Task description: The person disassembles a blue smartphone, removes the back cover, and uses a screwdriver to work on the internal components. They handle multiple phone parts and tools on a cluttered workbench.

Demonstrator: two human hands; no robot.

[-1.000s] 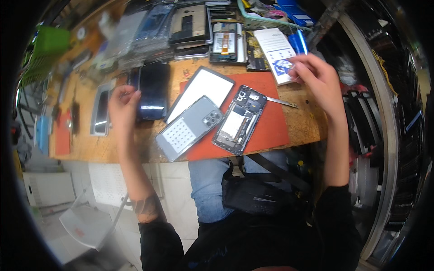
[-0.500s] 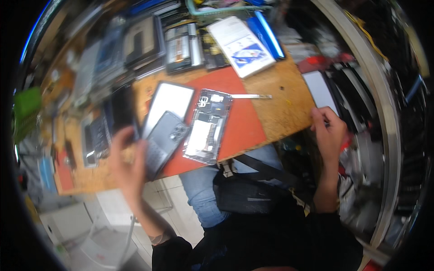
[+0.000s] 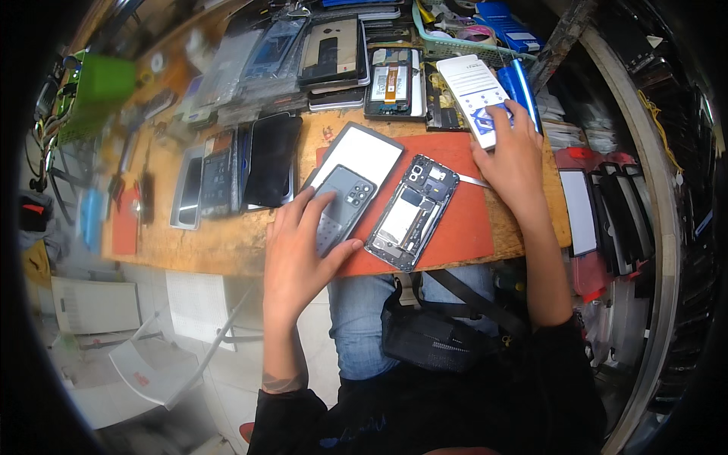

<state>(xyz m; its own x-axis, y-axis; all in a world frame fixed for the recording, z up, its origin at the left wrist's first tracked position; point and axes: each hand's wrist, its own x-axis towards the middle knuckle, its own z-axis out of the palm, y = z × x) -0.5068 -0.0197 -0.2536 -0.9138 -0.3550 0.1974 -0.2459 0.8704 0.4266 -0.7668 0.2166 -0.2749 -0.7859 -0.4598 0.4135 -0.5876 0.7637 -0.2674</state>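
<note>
My left hand point(image 3: 299, 254) lies on a grey phone back cover point(image 3: 341, 203) at the front edge of a red mat point(image 3: 455, 227), fingers spread over it. Beside it on the mat rests an opened phone point(image 3: 413, 212) with its inner parts showing. A white screen panel point(image 3: 360, 155) sits behind the cover. My right hand point(image 3: 512, 155) reaches to the far right of the bench and touches a white flat box with blue print point(image 3: 474, 95). Metal tweezers point(image 3: 472, 180) lie on the mat just under that hand.
The wooden bench point(image 3: 220, 243) carries several phones and screens along its back and left side. A dark phone point(image 3: 271, 159) lies left of the mat. A green box point(image 3: 98, 91) stands far left, a blue box point(image 3: 508, 23) at the back right. Several phones stand racked on the right point(image 3: 607, 212).
My right hand has come up from beside my lap to the white box at the back right. My left hand stayed on the grey cover. The view has swung back toward the bench.
</note>
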